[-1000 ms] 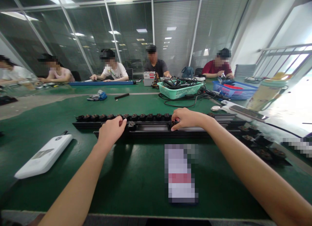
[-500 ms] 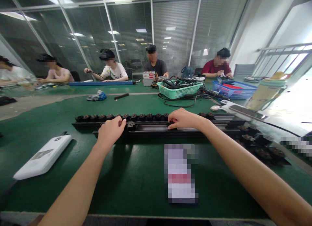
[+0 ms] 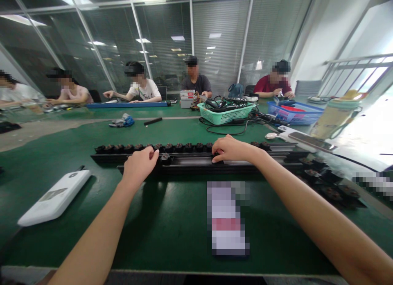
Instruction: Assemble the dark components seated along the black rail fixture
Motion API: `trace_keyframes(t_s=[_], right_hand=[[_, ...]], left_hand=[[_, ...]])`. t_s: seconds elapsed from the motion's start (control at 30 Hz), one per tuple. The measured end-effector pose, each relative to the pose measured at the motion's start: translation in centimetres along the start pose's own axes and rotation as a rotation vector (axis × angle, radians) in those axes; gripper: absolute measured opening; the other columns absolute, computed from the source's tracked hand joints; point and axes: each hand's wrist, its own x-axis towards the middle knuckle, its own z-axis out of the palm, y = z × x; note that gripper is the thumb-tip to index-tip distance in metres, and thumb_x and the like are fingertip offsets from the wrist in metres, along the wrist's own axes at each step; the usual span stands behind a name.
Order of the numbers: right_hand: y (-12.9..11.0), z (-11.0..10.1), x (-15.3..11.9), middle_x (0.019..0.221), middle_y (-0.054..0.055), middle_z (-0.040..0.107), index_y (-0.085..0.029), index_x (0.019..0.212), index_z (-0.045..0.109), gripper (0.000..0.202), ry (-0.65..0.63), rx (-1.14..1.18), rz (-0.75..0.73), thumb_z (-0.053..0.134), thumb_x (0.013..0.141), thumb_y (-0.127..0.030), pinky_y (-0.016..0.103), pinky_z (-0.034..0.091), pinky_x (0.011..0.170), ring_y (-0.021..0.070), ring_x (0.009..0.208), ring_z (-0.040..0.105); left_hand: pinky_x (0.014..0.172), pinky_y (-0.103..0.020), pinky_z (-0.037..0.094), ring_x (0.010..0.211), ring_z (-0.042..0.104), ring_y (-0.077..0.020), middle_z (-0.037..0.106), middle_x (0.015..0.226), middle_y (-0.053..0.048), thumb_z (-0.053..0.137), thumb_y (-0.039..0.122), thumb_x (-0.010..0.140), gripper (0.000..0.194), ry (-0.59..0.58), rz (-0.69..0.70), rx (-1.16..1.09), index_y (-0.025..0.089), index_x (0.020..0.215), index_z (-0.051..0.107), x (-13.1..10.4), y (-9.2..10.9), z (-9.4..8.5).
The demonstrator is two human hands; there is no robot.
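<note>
Two long black rails lie side by side across the green table. The far rail carries a row of small black round parts. In the near rail sits one black part, just right of my left hand. That hand is closed around the near rail toward its left end. My right hand pinches a small black part at the near rail's channel, its fingers curled over it and mostly hiding it.
More black parts lie at the right. A blurred phone-shaped object is in front, a white device at left. Beyond are a green basket, cables, a blue basket, a bottle and several seated people.
My hands have barely moved. Across the table, the hand of the person in white has come down at the left, and the person in dark grey has shifted slightly.
</note>
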Motion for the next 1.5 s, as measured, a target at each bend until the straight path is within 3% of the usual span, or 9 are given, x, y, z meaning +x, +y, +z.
trace_keyframes(t_s=[1.2,1.5], right_hand=[[-0.02,-0.79,-0.35,0.099,0.008,0.075,-0.016,0.098,0.076,0.028,-0.055,-0.014,0.046,0.072,0.087,-0.041,0.033,0.029,0.088,0.0225,0.095,0.064],[0.05,-0.98,-0.41,0.099,0.008,0.076,-0.016,0.098,0.076,0.028,-0.067,-0.023,0.062,0.074,0.086,-0.041,0.033,0.029,0.087,0.023,0.093,0.065]], left_hand=[[0.078,-0.038,0.051,0.095,0.071,-0.0338,0.075,0.1,-0.016,0.031,0.057,0.097,0.051,-0.008,-0.004,-0.006,0.023,0.102,0.068,0.11,0.1,-0.04],[0.076,-0.041,0.051,0.094,0.071,-0.038,0.074,0.098,-0.016,0.029,0.056,0.096,0.049,0.008,0.001,-0.024,0.023,0.097,0.065,0.18,-0.04,0.16]])
